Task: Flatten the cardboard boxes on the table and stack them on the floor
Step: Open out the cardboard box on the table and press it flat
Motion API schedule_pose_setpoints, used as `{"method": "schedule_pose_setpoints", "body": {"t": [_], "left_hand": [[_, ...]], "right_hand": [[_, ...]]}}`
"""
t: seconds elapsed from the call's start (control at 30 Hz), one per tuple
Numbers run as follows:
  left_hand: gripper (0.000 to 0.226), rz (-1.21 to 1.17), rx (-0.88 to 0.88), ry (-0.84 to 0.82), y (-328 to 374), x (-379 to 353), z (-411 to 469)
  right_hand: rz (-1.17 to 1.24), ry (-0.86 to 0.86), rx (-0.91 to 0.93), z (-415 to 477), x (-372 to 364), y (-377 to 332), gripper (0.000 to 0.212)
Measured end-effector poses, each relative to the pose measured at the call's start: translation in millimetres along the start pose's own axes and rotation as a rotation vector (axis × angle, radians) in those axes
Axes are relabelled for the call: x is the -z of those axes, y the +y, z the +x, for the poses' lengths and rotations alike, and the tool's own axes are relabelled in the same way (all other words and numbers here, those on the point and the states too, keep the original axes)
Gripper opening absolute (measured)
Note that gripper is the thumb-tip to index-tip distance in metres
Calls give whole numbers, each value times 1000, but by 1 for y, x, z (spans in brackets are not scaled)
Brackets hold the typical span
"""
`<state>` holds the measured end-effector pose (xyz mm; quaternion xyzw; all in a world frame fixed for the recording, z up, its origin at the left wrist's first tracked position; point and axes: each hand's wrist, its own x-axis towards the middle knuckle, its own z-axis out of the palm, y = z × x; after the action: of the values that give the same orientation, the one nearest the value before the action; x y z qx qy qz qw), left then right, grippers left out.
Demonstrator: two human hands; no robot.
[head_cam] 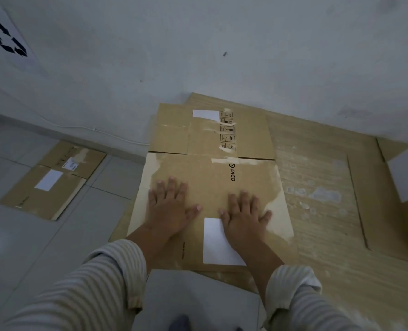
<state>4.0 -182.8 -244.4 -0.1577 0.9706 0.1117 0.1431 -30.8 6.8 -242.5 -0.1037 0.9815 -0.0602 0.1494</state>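
A flattened brown cardboard box (212, 173) with a black logo, shipping marks and a white label lies on the wooden table (317, 187). My left hand (170, 206) presses flat on its near left part, fingers spread. My right hand (244, 215) presses flat beside it, partly over the white label. On the floor at the left lies a stack of flattened boxes (52, 180) with white labels. Another cardboard box (389, 192) sits at the table's right, cut off by the frame.
A white wall (198, 44) rises right behind the table. A white sign with a black recycling symbol (7, 37) is at the upper left. The tiled floor (19, 247) spreads to the left and below. A thin cable runs along the wall base.
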Motion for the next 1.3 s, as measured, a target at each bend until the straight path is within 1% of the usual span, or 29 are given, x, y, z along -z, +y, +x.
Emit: {"method": "schedule_pose_setpoints", "body": {"t": [0.23,0.33,0.4,0.47,0.5,0.57,0.67,0.73,0.9,1.0,1.13,1.2,1.23,1.3], "left_hand": [[87,44,-64,2,3,4,12],[86,43,-72,3,4,5,14],[83,21,-84,20,1,5,12],[79,-26,-71,65,-6,5,7],[77,-48,-33,103,-10,4,3],[81,-93,114,179,-19,4,-3],[103,-253,353,186,-26,8,-7],[111,-350,424,187,-25,11,-4],[111,-403,519,141,-22,23,0],[107,-361,558,74,-22,36,0],[100,-309,561,-2,-25,47,6],[87,-283,560,15,-32,53,11],[77,-283,549,38,-36,56,13],[55,-357,492,92,-43,61,14]], "right_hand": [[26,28,-56,-1,-4,4,64],[38,29,-50,0,-1,5,63],[42,29,-47,0,1,10,63],[52,26,-92,0,5,23,63],[62,22,-134,0,7,31,63],[91,28,-234,-1,13,47,66],[134,72,-332,-3,22,63,69],[157,76,-357,-3,26,64,72],[236,85,-470,1,37,66,91],[341,87,-517,2,36,73,92],[682,106,-514,1,39,79,81],[727,108,-506,2,44,80,77],[729,113,-503,3,46,81,76],[729,121,-504,4,48,83,75]]}}
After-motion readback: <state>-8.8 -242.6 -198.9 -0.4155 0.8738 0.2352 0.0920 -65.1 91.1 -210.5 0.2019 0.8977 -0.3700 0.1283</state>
